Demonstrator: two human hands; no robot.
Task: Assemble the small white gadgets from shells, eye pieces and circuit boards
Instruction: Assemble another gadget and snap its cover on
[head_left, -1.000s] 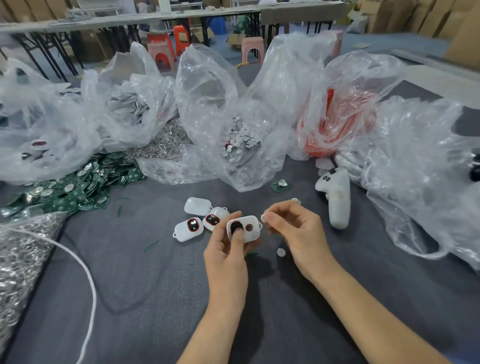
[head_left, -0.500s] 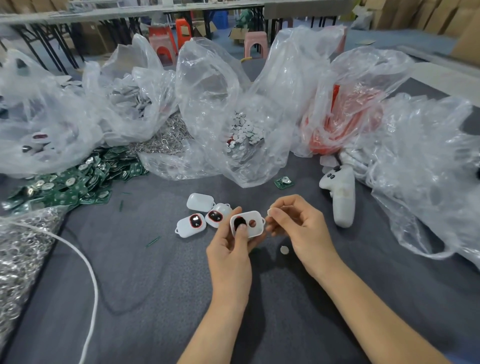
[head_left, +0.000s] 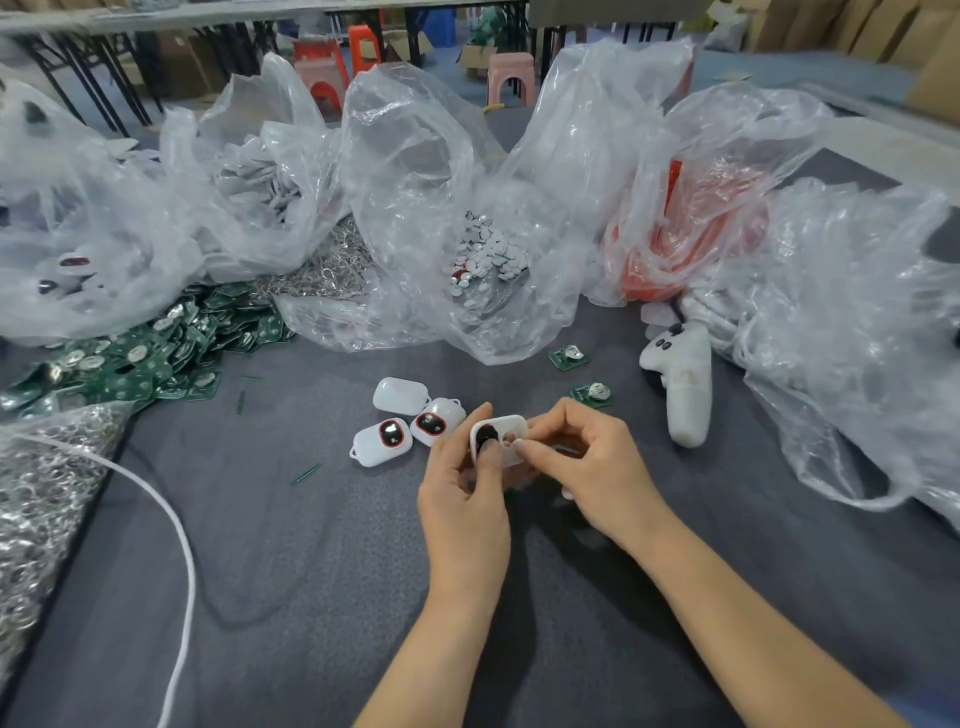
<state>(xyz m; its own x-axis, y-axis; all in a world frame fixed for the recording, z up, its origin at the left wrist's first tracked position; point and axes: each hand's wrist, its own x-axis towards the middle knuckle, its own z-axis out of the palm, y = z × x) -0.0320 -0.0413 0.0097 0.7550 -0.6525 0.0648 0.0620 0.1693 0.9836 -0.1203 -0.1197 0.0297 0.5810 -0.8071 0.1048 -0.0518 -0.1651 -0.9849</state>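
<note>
Just above the grey table (head_left: 291, 582), the left hand (head_left: 462, 504) gripped one white shell (head_left: 511, 422), its thumb pressed on the dark eye piece (head_left: 485, 437). The shell's long axis ran left to right, and its unfilled opening faced the right hand (head_left: 589, 467). That hand was the nearer one, and it pinched a small white piece (head_left: 519, 442) right at the opening. Seating that piece looked like the step in hand. Just beyond, I counted three more: one blank shell (head_left: 400, 396) and two red-rimmed gadgets (head_left: 390, 434), touching. Two loose circuit boards (head_left: 592, 392) lay near the right hand.
</note>
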